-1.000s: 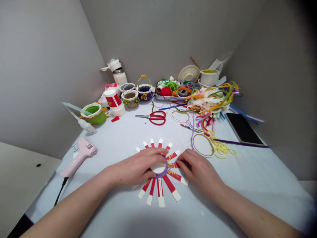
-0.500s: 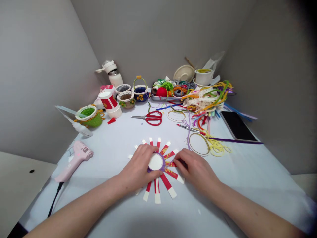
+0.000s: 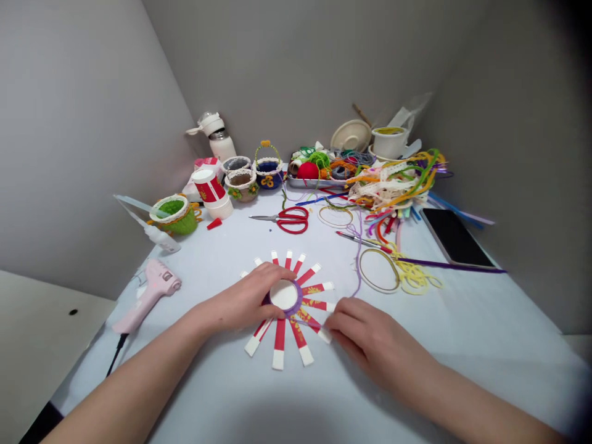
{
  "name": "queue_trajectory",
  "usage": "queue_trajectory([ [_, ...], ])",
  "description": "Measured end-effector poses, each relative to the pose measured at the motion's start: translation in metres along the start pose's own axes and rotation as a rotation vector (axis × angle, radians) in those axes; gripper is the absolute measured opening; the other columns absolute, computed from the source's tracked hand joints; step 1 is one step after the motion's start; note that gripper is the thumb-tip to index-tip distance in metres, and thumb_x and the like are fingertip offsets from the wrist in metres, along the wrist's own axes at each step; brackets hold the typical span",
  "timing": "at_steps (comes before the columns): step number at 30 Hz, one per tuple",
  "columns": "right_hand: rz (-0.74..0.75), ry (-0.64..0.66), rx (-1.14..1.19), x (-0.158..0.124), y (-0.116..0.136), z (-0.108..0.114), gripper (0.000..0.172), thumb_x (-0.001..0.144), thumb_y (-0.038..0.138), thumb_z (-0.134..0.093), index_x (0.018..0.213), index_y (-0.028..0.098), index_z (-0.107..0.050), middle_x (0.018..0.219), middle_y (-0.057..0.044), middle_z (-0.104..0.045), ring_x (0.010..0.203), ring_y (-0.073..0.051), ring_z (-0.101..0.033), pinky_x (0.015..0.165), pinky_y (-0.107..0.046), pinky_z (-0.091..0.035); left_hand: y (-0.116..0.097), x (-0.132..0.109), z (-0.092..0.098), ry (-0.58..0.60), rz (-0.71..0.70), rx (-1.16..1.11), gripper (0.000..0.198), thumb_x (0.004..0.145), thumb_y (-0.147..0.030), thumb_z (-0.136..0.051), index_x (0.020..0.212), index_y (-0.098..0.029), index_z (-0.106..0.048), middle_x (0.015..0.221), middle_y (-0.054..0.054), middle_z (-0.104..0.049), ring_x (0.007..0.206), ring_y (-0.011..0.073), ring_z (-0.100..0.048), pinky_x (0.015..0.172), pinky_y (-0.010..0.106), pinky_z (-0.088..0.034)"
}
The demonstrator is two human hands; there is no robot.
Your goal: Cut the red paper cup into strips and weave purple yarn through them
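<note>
A paper cup cut into red-and-white strips (image 3: 279, 342) lies splayed flat like a sun, its round white base (image 3: 283, 295) in the middle. Purple yarn (image 3: 296, 308) is wound in a ring around that base. My left hand (image 3: 254, 290) grips the cup at the base, fingers over the far side and thumb at the near side. At the strips' right-hand tips, my right hand (image 3: 356, 330) is closed in a pinch on the purple yarn, which stretches from the ring across a lower right strip. More of the strand trails away behind my right hand toward the back.
Red-handled scissors (image 3: 293, 220) lie beyond the cup. A pink glue gun (image 3: 150, 295) is at left, near a glue bottle (image 3: 161, 238) and small woven baskets (image 3: 182, 220). Embroidery hoops (image 3: 379, 270), a pen (image 3: 363, 242), a phone (image 3: 456, 237) and a yarn tray (image 3: 319, 183) stand right and back.
The cup has turned a little under my left hand. My right hand has drawn outward and nearer to me, with the yarn now stretched from the ring. The whole view has shifted slightly.
</note>
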State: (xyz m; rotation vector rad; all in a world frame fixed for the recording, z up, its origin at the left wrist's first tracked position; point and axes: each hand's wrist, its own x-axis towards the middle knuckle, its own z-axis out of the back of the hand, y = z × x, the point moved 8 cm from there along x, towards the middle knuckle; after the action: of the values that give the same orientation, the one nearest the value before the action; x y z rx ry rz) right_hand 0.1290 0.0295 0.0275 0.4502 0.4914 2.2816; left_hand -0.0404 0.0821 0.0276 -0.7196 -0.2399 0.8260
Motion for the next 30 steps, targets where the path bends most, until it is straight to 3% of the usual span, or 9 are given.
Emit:
queue_trajectory([
  [5, 0.14, 0.141, -0.136, -0.012, 0.024, -0.02, 0.023, 0.09, 0.003, -0.049, 0.077, 0.018, -0.06, 0.081, -0.004, -0.061, 0.069, -0.016, -0.053, 0.059, -0.029, -0.035, -0.003, -0.001, -0.001, 0.042, -0.056, -0.029, 0.045, 0.087, -0.023, -0.069, 0.13, -0.026, -0.054, 0.13, 0.008, -0.058, 0.123, 0.0273, -0.05, 0.105, 0.042, -0.043],
  [9, 0.187, 0.133, -0.207, -0.018, 0.03, -0.026, 0.02, 0.082, 0.001, -0.054, 0.072, 0.019, -0.056, 0.075, -0.002, -0.059, 0.064, -0.016, -0.049, 0.055, -0.032, -0.027, -0.003, 0.0, 0.0, 0.05, -0.064, -0.04, 0.044, 0.088, -0.024, -0.068, 0.13, -0.026, -0.054, 0.129, 0.008, -0.059, 0.122, 0.0269, -0.051, 0.104, 0.042, -0.043],
  [14, 0.025, 0.097, -0.24, -0.019, 0.014, -0.019, 0.018, 0.08, 0.002, -0.056, 0.076, 0.02, -0.058, 0.078, -0.003, -0.06, 0.065, -0.017, -0.051, 0.055, -0.031, -0.027, -0.006, 0.0, -0.001, 0.064, -0.074, -0.047, 0.043, 0.088, -0.021, -0.068, 0.128, -0.025, -0.054, 0.128, 0.007, -0.06, 0.121, 0.0255, -0.052, 0.105, 0.041, -0.043],
  [18, -0.085, 0.032, -0.259, -0.016, 0.002, -0.009, 0.017, 0.087, 0.007, -0.054, 0.077, 0.02, -0.058, 0.079, -0.004, -0.06, 0.068, -0.018, -0.054, 0.059, -0.031, -0.034, -0.008, 0.0, -0.003, 0.075, -0.083, -0.056, 0.044, 0.088, -0.019, -0.069, 0.129, -0.025, -0.054, 0.129, 0.007, -0.06, 0.122, 0.0246, -0.051, 0.106, 0.04, -0.042],
  [22, -0.144, -0.041, -0.192, -0.004, -0.011, -0.003, 0.018, 0.096, 0.018, -0.052, 0.08, 0.02, -0.059, 0.08, -0.004, -0.06, 0.072, -0.018, -0.056, 0.062, -0.029, -0.039, -0.015, 0.001, -0.008, 0.096, -0.124, -0.064, 0.045, 0.086, -0.017, -0.069, 0.128, -0.025, -0.054, 0.126, 0.007, -0.061, 0.12, 0.0246, -0.053, 0.107, 0.042, -0.04],
  [27, -0.294, -0.1, -0.108, 0.009, -0.035, 0.0, 0.022, 0.096, 0.022, -0.052, 0.074, 0.021, -0.055, 0.076, -0.001, -0.059, 0.07, -0.015, -0.057, 0.06, -0.027, -0.038, -0.027, 0.001, -0.013, 0.136, -0.155, -0.072, 0.041, 0.087, -0.013, -0.066, 0.125, -0.024, -0.055, 0.12, 0.007, -0.062, 0.116, 0.0237, -0.056, 0.109, 0.043, -0.039],
  [30, -0.312, -0.101, -0.079, 0.011, -0.038, -0.001, 0.021, 0.096, 0.023, -0.051, 0.075, 0.021, -0.055, 0.075, -0.001, -0.06, 0.069, -0.015, -0.057, 0.06, -0.026, -0.038, -0.032, 0.0, -0.012, 0.12, -0.171, -0.07, 0.041, 0.089, -0.012, -0.061, 0.127, -0.024, -0.053, 0.126, 0.008, -0.06, 0.122, 0.0239, -0.053, 0.11, 0.044, -0.039],
])
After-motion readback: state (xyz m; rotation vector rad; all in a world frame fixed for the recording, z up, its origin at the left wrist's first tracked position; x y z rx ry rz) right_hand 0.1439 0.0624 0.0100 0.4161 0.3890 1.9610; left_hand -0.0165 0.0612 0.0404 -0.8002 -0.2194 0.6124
